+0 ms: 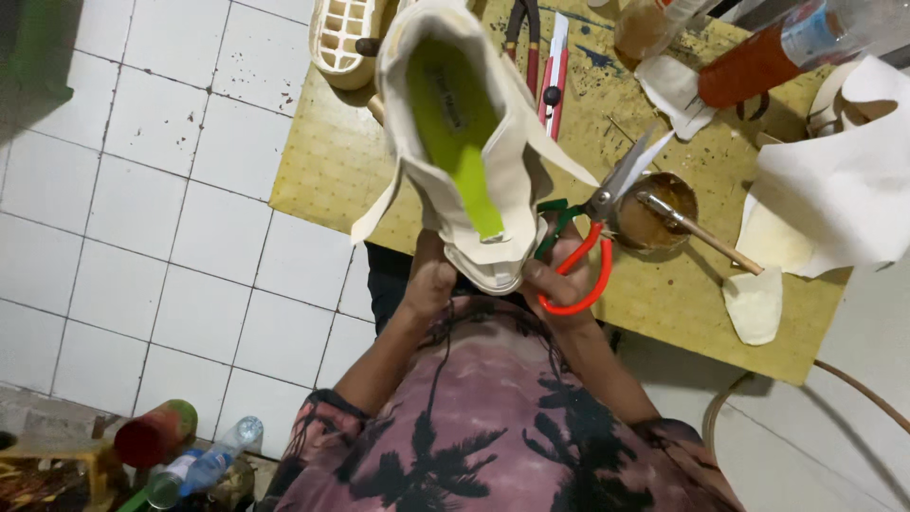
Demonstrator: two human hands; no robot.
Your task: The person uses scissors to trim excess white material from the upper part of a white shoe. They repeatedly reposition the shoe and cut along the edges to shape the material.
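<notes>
Item: cream canvas shoe upper with a lime-green insole (464,142), opening turned toward the camera, held in the air over the near edge of the yellow-covered tabletop (332,171).

Left hand (428,280): fingers clenched round the lower end of the shoe from below, carrying its weight.

Right hand (561,284): fingers threaded through the loops of the orange-handled steel scissors (597,223) and gripping them; blades partly open, tips pointing up and away, just beside the shoe's right flap. The same hand also steadies the shoe's lower edge.

Near the scissors, on the tabletop toward its right edge: round tin of brown glue (659,213) with a wooden-handled brush (697,232) resting in it, the blades passing right above its rim. Loose cream cut-out pieces (754,303) lie by the near right corner; larger white sheets (834,199) lie at the right edge.

Far edge: cream ribbed rubber sole (346,38), red-handled utility knife (555,76), orange-filled plastic bottle (768,57) lying on its side.

Floor: white tiles (171,190); bottles at the lower left.

Risk notes, as judgement: open blades close to the canvas could nick the flap if the shoe tilts in the one-hand hold. Scissor tips over the glue tin could pick up adhesive or knock the brush out, smearing the fabric. The right hand doing double duty weakens control of both items.
</notes>
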